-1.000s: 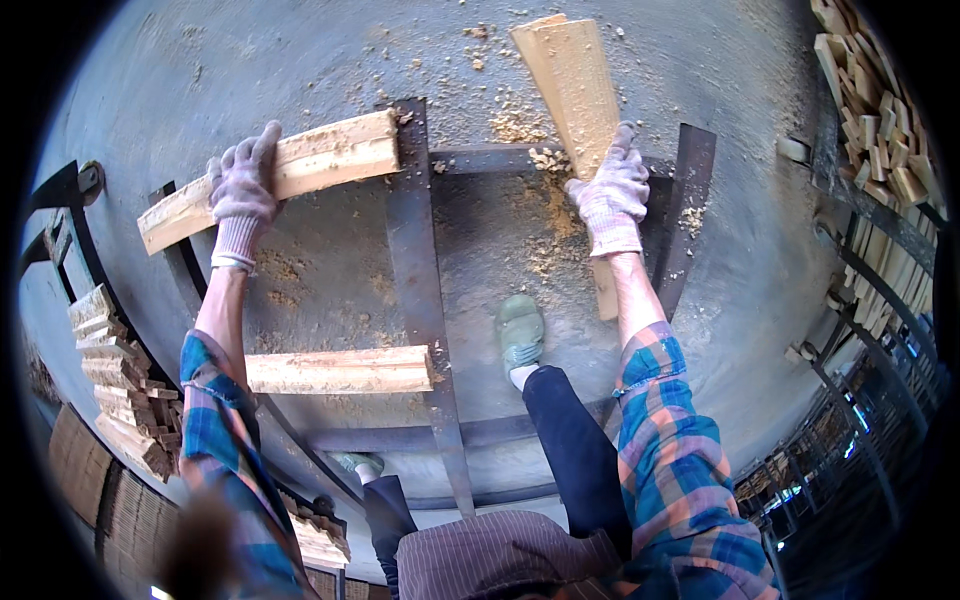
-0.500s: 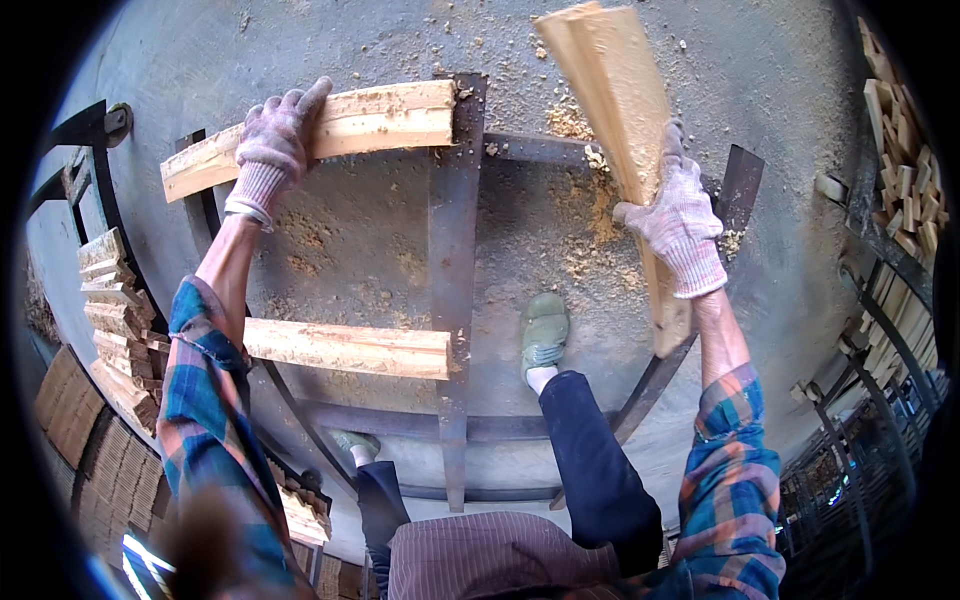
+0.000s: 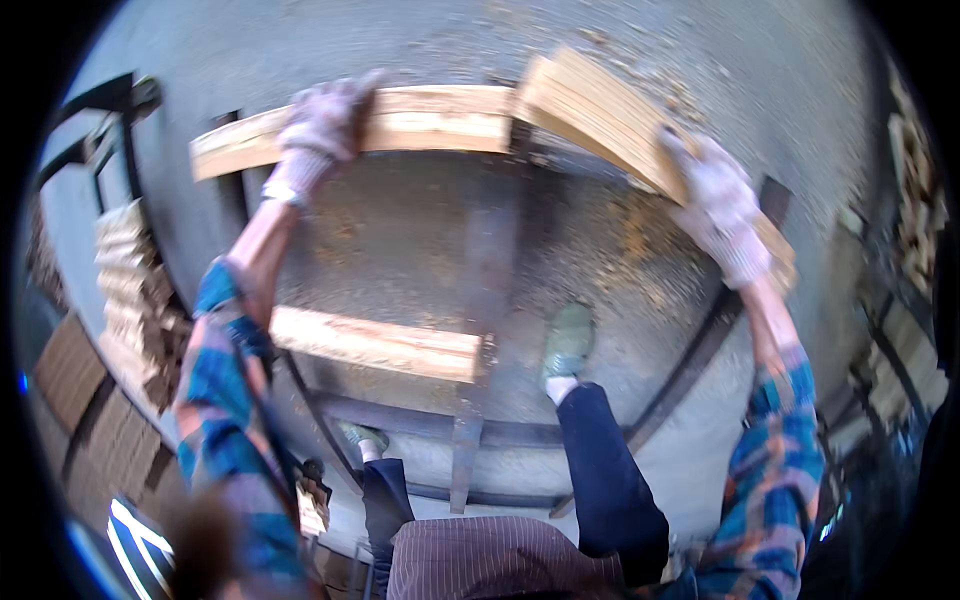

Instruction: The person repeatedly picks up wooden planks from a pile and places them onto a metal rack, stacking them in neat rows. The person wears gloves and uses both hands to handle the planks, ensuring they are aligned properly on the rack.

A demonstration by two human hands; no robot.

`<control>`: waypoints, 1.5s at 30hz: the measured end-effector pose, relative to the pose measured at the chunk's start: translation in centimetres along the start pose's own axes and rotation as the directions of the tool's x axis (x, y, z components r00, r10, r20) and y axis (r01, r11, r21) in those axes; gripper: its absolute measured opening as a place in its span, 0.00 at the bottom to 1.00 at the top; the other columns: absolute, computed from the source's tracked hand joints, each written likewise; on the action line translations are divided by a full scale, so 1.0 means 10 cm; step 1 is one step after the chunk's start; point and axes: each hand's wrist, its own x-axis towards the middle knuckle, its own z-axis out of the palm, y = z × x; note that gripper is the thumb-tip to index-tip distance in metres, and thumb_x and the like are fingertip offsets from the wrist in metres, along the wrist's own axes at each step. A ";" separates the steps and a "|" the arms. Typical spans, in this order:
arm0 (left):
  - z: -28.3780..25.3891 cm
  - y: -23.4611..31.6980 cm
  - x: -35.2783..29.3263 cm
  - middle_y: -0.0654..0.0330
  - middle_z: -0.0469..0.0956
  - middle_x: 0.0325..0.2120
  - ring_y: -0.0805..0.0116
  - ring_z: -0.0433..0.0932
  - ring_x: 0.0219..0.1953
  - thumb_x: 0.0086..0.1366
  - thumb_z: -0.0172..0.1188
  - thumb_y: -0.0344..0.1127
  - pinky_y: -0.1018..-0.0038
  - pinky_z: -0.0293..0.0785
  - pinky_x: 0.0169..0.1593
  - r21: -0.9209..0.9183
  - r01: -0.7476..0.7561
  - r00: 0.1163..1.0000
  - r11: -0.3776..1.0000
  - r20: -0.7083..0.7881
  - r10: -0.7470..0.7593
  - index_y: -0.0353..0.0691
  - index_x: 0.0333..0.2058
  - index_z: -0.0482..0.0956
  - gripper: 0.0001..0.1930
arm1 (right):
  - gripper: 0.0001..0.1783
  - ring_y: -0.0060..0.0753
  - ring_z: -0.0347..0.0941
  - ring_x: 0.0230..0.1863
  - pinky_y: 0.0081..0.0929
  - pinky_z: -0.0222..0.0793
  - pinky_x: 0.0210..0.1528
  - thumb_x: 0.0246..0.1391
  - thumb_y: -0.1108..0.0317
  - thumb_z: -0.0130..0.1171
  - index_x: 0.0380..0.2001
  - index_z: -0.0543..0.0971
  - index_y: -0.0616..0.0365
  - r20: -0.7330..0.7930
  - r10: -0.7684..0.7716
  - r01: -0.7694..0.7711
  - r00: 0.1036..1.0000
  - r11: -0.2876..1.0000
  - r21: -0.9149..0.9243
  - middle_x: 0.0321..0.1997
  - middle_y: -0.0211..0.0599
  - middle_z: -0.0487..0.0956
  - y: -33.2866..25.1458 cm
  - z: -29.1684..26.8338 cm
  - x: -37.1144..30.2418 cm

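Observation:
Both my hands wear pale knitted gloves, blurred by motion. My left hand [image 3: 325, 125] is closed over a light wooden board [image 3: 440, 118] lying across the far part of a dark metal frame [image 3: 490, 225]. My right hand [image 3: 715, 200] grips a bundle of wooden boards [image 3: 605, 118], slanting from upper left to lower right. The upper left end of this bundle is at the right end of the left board; whether they touch I cannot tell. A second wooden plank [image 3: 375, 343] lies nearer to me across the frame's left half.
Stacked wood pieces [image 3: 130, 290] stand at the left, beside brown ridged stacks [image 3: 110, 430]. At the right are more wood pieces [image 3: 912, 190] in a dark rack. My green shoes [image 3: 570, 340] are within and beside the frame. Wood chips [image 3: 640, 240] litter the concrete floor.
The boards in my right hand have tilted from nearly lengthwise to a slant, their far end coming down toward the left board's end. My left hand stays on its board. The view has shifted.

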 end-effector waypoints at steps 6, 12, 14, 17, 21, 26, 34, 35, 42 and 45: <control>-0.28 -0.13 -0.05 0.54 0.70 0.51 0.54 0.70 0.53 0.54 0.61 0.31 0.58 0.64 0.57 0.051 -0.039 0.998 0.998 -0.050 0.042 0.57 0.66 0.52 0.42 | 0.50 0.47 0.68 0.52 0.42 0.67 0.54 0.29 0.69 0.73 0.61 0.65 0.34 0.059 -0.086 0.090 0.994 0.994 -0.060 0.52 0.44 0.68 -0.20 -0.24 0.27; -0.08 -0.07 0.05 0.55 0.72 0.49 0.54 0.72 0.48 0.54 0.59 0.29 0.58 0.65 0.54 0.014 -0.103 0.978 0.995 -0.182 0.104 0.58 0.65 0.55 0.39 | 0.52 0.48 0.67 0.55 0.42 0.65 0.57 0.30 0.68 0.73 0.62 0.63 0.29 0.076 -0.115 0.125 0.991 0.982 -0.141 0.53 0.45 0.67 -0.09 -0.25 0.25; 0.01 -0.13 0.07 0.55 0.72 0.47 0.53 0.72 0.45 0.56 0.54 0.27 0.58 0.66 0.52 -0.010 -0.141 0.961 0.990 -0.242 0.134 0.58 0.64 0.57 0.37 | 0.50 0.48 0.68 0.54 0.42 0.66 0.56 0.33 0.70 0.71 0.63 0.63 0.29 0.079 -0.145 0.153 0.986 0.982 -0.112 0.53 0.45 0.67 -0.12 -0.24 0.30; 0.04 -0.07 0.08 0.56 0.72 0.46 0.53 0.72 0.45 0.53 0.52 0.24 0.58 0.66 0.53 -0.047 -0.148 0.956 0.988 -0.262 0.131 0.57 0.64 0.59 0.38 | 0.45 0.46 0.70 0.51 0.42 0.68 0.53 0.40 0.73 0.65 0.63 0.63 0.31 -0.017 -0.221 0.215 0.975 0.961 -0.171 0.50 0.44 0.69 -0.01 -0.20 0.29; -0.07 0.01 0.09 0.58 0.71 0.50 0.55 0.71 0.52 0.46 0.66 0.28 0.59 0.64 0.57 -0.018 -0.096 0.979 0.995 -0.185 0.091 0.58 0.65 0.55 0.46 | 0.44 0.44 0.70 0.49 0.40 0.70 0.50 0.43 0.75 0.62 0.64 0.61 0.28 -0.013 -0.273 0.267 0.962 0.946 -0.183 0.45 0.41 0.69 0.09 -0.10 0.31; -0.11 -0.02 0.08 0.60 0.70 0.53 0.57 0.70 0.53 0.48 0.69 0.30 0.60 0.64 0.59 -0.022 -0.052 0.987 0.998 -0.154 0.048 0.61 0.65 0.54 0.47 | 0.42 0.43 0.70 0.48 0.40 0.69 0.50 0.43 0.71 0.65 0.62 0.63 0.29 0.108 -0.123 0.143 0.986 0.968 -0.206 0.45 0.38 0.69 -0.08 -0.24 0.43; -0.07 -0.01 0.07 0.60 0.68 0.54 0.54 0.68 0.55 0.43 0.69 0.27 0.59 0.62 0.60 -0.072 -0.030 0.986 0.997 -0.163 0.018 0.59 0.64 0.55 0.49 | 0.45 0.42 0.73 0.48 0.39 0.73 0.47 0.42 0.75 0.65 0.62 0.63 0.24 -0.005 -0.119 0.115 0.993 0.968 -0.223 0.45 0.39 0.71 -0.17 -0.25 0.44; -0.10 0.01 0.07 0.60 0.69 0.54 0.54 0.68 0.55 0.43 0.69 0.27 0.59 0.61 0.61 -0.063 -0.026 0.988 0.998 -0.154 0.016 0.59 0.64 0.55 0.49 | 0.45 0.42 0.74 0.46 0.38 0.74 0.46 0.42 0.76 0.64 0.62 0.64 0.24 0.006 -0.109 0.107 0.994 0.967 -0.230 0.45 0.39 0.71 -0.20 -0.25 0.48; -0.12 0.04 0.05 0.58 0.69 0.54 0.53 0.67 0.56 0.46 0.64 0.23 0.59 0.61 0.61 -0.077 -0.022 0.986 0.997 -0.166 0.008 0.58 0.64 0.56 0.46 | 0.45 0.44 0.74 0.43 0.39 0.73 0.44 0.42 0.81 0.60 0.61 0.65 0.24 -0.068 -0.145 0.134 0.987 0.980 -0.144 0.43 0.40 0.72 -0.12 -0.14 0.48; -0.08 0.05 0.09 0.57 0.70 0.53 0.52 0.68 0.55 0.51 0.54 0.20 0.59 0.61 0.61 -0.111 -0.061 0.977 0.992 -0.211 0.036 0.58 0.64 0.59 0.41 | 0.39 0.44 0.70 0.49 0.40 0.70 0.48 0.50 0.78 0.51 0.63 0.64 0.25 -0.179 -0.193 0.158 0.965 0.969 -0.192 0.46 0.42 0.72 -0.03 -0.02 0.39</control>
